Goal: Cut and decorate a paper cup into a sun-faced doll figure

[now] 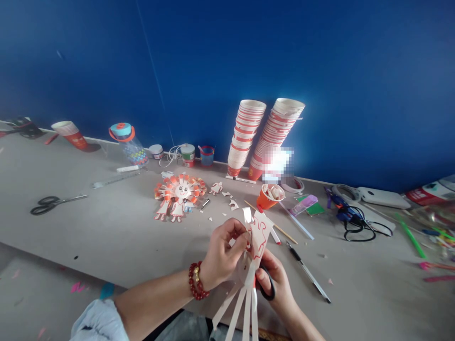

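My left hand [224, 253], with a red bead bracelet at the wrist, pinches a paper cup cut into strips [240, 310]. Long white strips hang down from it toward my lap. One upright flap [260, 234] of this cup carries a red outline drawing. Close by on the right, my right hand [279, 282] is closed round the black-handled scissors [269, 289]; their blades are hidden behind the paper. Beyond my hands lie finished-looking paper figures [178, 210] with a fringed, smiling cup face [183, 190].
Two tall stacks of paper cups [247, 135] lean near the blue wall. An orange cup of scraps [270, 196], a pen [309, 273] and a glue gun [346, 210] lie to the right. Other scissors [53, 203] and a bottle [128, 144] are at left.
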A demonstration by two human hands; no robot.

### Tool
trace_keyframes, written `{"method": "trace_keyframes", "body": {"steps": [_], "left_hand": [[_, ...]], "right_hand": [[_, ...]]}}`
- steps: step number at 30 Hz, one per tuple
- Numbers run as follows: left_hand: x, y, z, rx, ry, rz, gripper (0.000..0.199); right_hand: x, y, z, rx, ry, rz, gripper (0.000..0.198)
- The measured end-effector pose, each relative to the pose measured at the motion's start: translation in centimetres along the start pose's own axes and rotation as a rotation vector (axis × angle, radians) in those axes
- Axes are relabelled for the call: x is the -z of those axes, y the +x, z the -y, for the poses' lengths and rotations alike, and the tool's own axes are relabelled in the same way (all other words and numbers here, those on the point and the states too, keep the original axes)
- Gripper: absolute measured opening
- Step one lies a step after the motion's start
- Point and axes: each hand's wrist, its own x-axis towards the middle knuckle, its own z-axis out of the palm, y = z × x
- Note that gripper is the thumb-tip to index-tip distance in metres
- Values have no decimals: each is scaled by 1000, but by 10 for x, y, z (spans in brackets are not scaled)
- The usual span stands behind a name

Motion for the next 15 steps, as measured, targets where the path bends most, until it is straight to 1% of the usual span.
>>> {"method": "trace_keyframes", "body": {"steps": [9, 15], "left_hand": [[1, 1, -3, -2, -29, 27, 18], [2, 1, -4, 1, -8, 21, 18]], "right_hand": [[1, 1, -1, 6, -22, -6, 53], [2, 1, -3, 18, -15, 0, 53]]}}
